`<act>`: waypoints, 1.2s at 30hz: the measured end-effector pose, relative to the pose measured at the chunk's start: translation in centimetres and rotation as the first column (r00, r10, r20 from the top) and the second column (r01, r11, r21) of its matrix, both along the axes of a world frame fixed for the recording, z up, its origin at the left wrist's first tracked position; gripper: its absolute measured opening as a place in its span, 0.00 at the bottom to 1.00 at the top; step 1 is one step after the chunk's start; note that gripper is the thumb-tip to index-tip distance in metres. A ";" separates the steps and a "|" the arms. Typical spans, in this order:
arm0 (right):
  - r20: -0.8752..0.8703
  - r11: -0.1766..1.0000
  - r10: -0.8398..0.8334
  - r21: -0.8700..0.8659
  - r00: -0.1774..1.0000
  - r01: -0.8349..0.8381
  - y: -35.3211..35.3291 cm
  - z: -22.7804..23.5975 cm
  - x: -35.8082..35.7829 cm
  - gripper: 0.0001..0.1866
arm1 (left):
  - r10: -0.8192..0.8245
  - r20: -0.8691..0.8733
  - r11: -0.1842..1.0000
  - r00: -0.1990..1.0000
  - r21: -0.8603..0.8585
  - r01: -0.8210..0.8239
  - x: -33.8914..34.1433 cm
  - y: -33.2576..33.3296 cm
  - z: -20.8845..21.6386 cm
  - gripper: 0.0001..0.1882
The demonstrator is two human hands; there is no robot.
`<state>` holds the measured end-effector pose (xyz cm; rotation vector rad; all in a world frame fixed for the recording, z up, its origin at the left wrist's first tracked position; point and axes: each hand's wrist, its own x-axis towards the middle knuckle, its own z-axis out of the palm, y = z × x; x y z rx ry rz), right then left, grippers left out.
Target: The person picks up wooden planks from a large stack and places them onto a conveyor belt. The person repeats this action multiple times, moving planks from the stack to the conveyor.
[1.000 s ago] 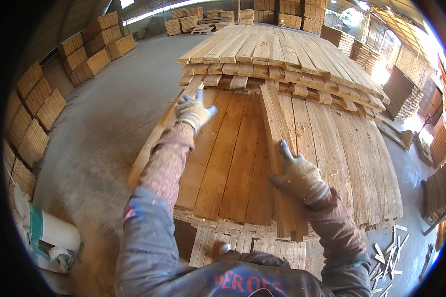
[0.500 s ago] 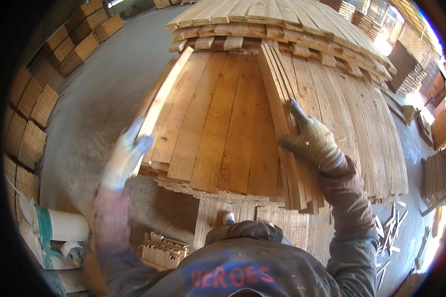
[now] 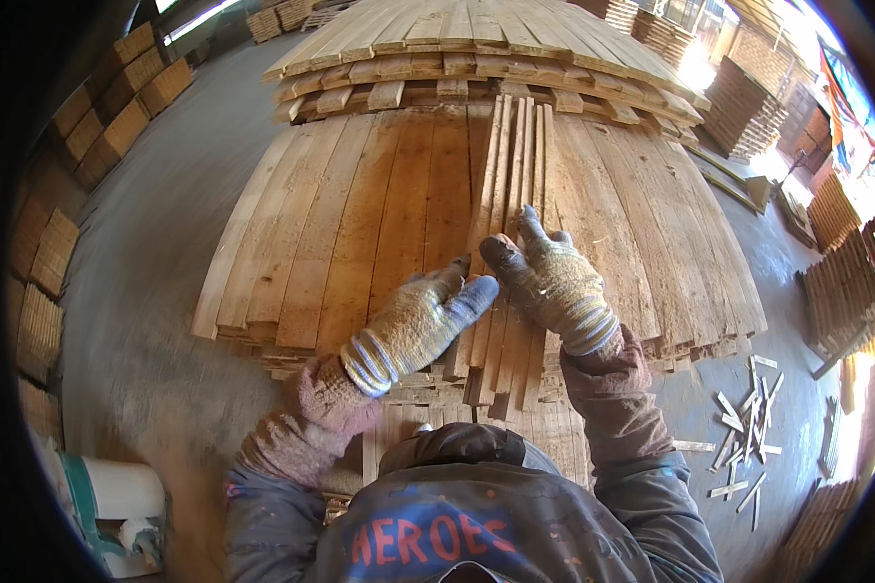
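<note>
Gloved hands: two, left hand (image 3: 413,325) and right hand (image 3: 554,282). Narrow slats set on edge (image 3: 515,165): about six. Wide boards in the top layer (image 3: 360,214): roughly fifteen. White sack (image 3: 117,491): one. Scattered offcuts on the floor (image 3: 749,428): uncounted.

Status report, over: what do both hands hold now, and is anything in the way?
Left hand and right hand, gloved, on narrow wooden slats standing on edge. Grip unclear. Flat boards beside them.
</note>
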<state>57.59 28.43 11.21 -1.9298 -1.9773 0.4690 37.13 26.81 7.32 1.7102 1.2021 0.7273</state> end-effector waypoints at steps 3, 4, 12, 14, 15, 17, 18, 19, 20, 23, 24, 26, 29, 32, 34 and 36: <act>-0.021 1.000 0.005 0.019 1.000 -0.004 0.1 0.2 -0.5 0.53 | -0.098 -0.029 0.987 0.995 0.124 0.101 -0.3 1.0 -0.2 0.28; -0.017 0.999 0.016 0.028 1.000 -0.015 0.2 0.5 -0.7 0.53 | -0.143 -0.033 0.975 0.989 0.167 0.146 -0.5 1.4 -0.2 0.25; -0.591 1.000 0.009 0.022 0.806 0.005 0.9 -2.4 0.5 0.58 | 0.451 -0.415 0.873 0.790 0.386 -0.296 -22.7 12.8 4.3 0.36; -0.537 0.990 0.070 0.143 0.841 0.009 1.6 -2.9 -0.2 0.58 | 0.628 -0.485 0.775 0.608 0.323 -0.543 -34.3 15.9 0.1 0.41; -0.544 0.997 0.018 0.075 0.839 0.027 1.6 -2.2 -0.6 0.58 | 0.598 -0.476 0.797 0.644 0.272 -0.539 -37.4 16.4 -1.9 0.41; -0.538 0.995 -0.104 -0.062 0.836 0.084 0.9 -0.7 -1.1 0.57 | 0.524 -0.446 0.846 0.725 0.173 -0.505 -40.2 16.9 -3.9 0.42; -0.518 0.994 -0.073 0.031 0.852 0.104 1.4 -1.2 -0.3 0.55 | 0.529 -0.366 0.841 0.765 0.110 -0.529 -41.5 17.4 -3.5 0.43; -0.516 0.991 -0.072 0.057 0.853 0.118 0.9 -1.1 0.4 0.54 | 0.520 -0.284 0.844 0.806 0.027 -0.535 -41.6 17.3 -2.6 0.44; -0.521 0.989 -0.067 0.080 0.851 0.126 0.6 -1.3 1.1 0.53 | 0.517 -0.205 0.841 0.831 -0.059 -0.538 -41.6 16.8 -1.3 0.46; -0.491 0.976 -0.136 0.084 0.861 0.203 -1.5 -0.1 2.1 0.52 | 0.445 -0.222 0.873 0.867 -0.108 -0.476 -38.8 14.2 4.3 0.36; -0.472 0.973 -0.152 0.082 0.869 0.215 -1.8 0.3 2.0 0.52 | 0.433 -0.140 0.888 0.891 -0.107 -0.448 -39.3 14.1 4.1 0.35; -0.439 0.973 -0.174 0.064 0.882 0.223 -2.2 1.0 1.9 0.49 | 0.396 0.024 0.914 0.918 -0.104 -0.392 -40.4 14.2 2.8 0.33; -0.442 0.973 -0.186 0.044 0.878 0.228 -2.3 0.9 1.1 0.49 | 0.469 0.008 0.883 0.883 0.010 -0.469 -36.4 14.8 -2.5 0.51; -0.459 0.984 -0.142 0.028 0.877 0.174 -1.9 1.3 -0.5 0.49 | 0.437 0.013 0.889 0.900 -0.158 -0.429 -35.2 16.1 -3.8 0.47; -0.477 0.993 -0.109 -0.010 0.872 0.119 -1.2 1.7 -1.2 0.47 | 0.303 -0.113 0.945 0.946 -0.089 -0.314 -36.1 15.8 -3.3 0.42; -0.462 0.991 -0.111 0.016 0.880 0.134 -1.3 2.7 -2.4 0.47 | 0.256 0.017 0.963 0.966 -0.087 -0.254 -37.2 14.8 -3.8 0.33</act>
